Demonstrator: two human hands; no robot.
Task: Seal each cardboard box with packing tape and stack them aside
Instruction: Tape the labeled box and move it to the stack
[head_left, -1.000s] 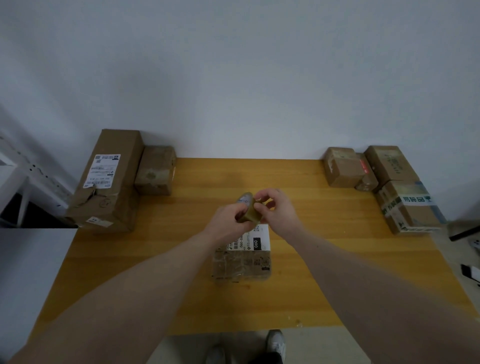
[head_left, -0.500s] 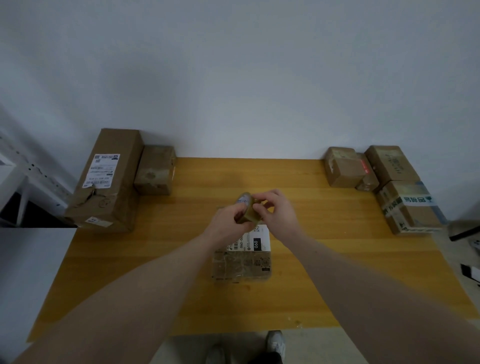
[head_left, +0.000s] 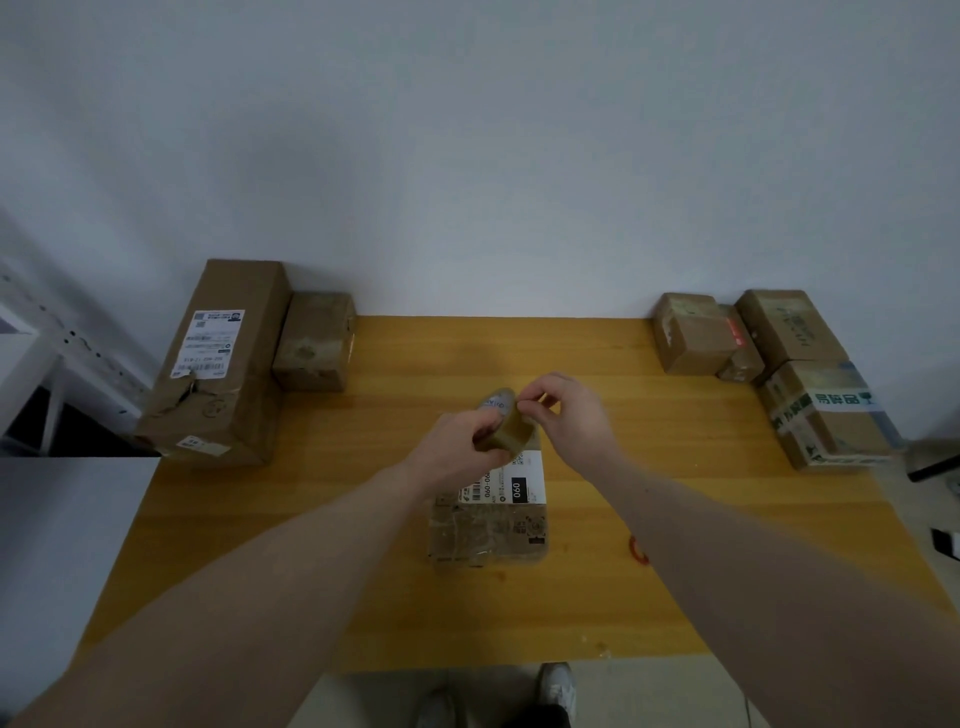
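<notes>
Over a wooden worktop (head_left: 363, 519), left hand (head_left: 457, 447) grips the tape roll (head_left: 506, 428) while right hand (head_left: 566, 415) pinches its end above the labelled box (head_left: 491, 512); tape could tear.

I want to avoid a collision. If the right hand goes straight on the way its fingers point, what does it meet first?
The right hand points left at the tape roll, which its fingertips already seem to touch.

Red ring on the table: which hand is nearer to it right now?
Right. The right hand is up at the tape roll, beyond the red ring; the left hand holds the roll further left.
</notes>
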